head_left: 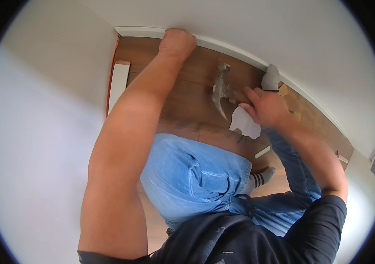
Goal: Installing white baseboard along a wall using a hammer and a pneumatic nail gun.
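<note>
A long white baseboard [222, 47] runs along the foot of the wall. My left hand [178, 42] is closed and pressed against it near its left end; the fingertips are hidden. My right hand [270, 107] is curled round the handle of a claw hammer [221, 90], mostly hidden by the fingers. The worn grey hammer head points its striking face toward the baseboard and its claw back toward me. Below the right hand lies a torn white piece of paper [245, 124] on the wooden floor [192, 94].
A short white board [118, 86] lies along the left wall beside an orange-red strip [109, 83]. A small white offcut [262, 152] is near my sock [262, 177]. My other foot [271, 78] rests by the baseboard. Walls close in on both sides.
</note>
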Motion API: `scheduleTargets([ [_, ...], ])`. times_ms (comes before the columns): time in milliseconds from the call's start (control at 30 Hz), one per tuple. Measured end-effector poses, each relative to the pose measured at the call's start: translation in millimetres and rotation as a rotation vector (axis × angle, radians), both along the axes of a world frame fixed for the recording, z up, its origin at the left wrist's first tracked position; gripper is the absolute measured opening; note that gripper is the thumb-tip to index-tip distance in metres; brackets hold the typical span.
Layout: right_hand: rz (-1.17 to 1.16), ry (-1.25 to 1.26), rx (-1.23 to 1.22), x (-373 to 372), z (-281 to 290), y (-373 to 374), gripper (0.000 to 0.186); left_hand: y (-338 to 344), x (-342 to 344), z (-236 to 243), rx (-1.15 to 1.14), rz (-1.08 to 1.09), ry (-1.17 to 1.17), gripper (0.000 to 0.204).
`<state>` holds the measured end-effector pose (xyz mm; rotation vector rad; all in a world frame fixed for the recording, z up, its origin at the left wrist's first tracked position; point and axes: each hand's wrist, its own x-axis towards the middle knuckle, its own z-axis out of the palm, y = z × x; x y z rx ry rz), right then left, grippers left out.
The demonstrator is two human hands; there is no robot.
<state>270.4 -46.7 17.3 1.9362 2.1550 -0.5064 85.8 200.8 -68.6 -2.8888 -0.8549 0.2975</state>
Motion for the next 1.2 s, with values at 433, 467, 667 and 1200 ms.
scheduleTargets([
  [433,-0.333,0.083,0.060,-88.6,-6.4,-64.7,0.046,-7.0,4.9,3.6,0.104,0.007,0.010,0.012],
  [467,-0.341,0.081,0.071,-90.8,-11.6,-66.9,0.046,-7.8,4.5,3.6,0.125,0.009,0.014,0.012],
  [667,-0.435,0.096,0.186,-101.6,-37.1,-72.5,0.048,-7.7,6.4,3.3,0.123,0.029,0.057,0.013],
  [1200,-0.287,0.091,0.464,-117.7,-65.2,-59.4,0.049,-8.1,8.2,-36.0,0.326,0.200,-0.028,0.041],
])
